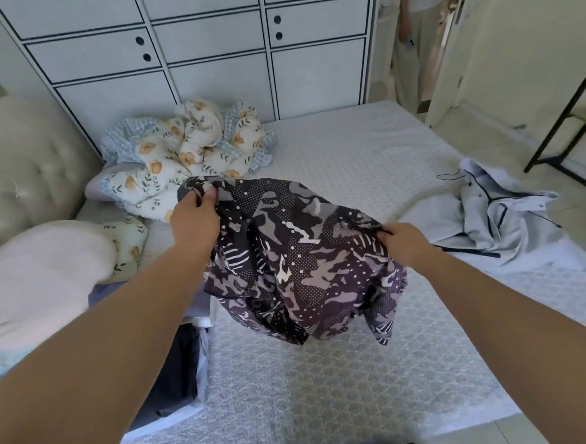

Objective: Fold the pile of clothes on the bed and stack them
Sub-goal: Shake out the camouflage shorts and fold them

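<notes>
- Bedroom: bed (328, 374) with pale textured cover fills the frame, white panelled wardrobe (206, 55) across the top.
- Patterned garment (297, 256), dark with grey and white print, at frame centre, held up above the bed and hanging bunched.
- Left hand (195, 217) grip pinched on its upper left edge.
- Right hand (402, 242) grip clamped on its right edge.
- Light grey garment (497, 216) lies crumpled at right on the bed.
- Floral quilt (184, 153) heaped upper left.

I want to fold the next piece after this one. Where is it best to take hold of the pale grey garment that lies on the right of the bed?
Probably the pale grey garment is best gripped by the dark-piped edge on its upper part, coming from above with the right hand. It lies crumpled on the bed, and that raised edge stands clear of the folds.
</notes>
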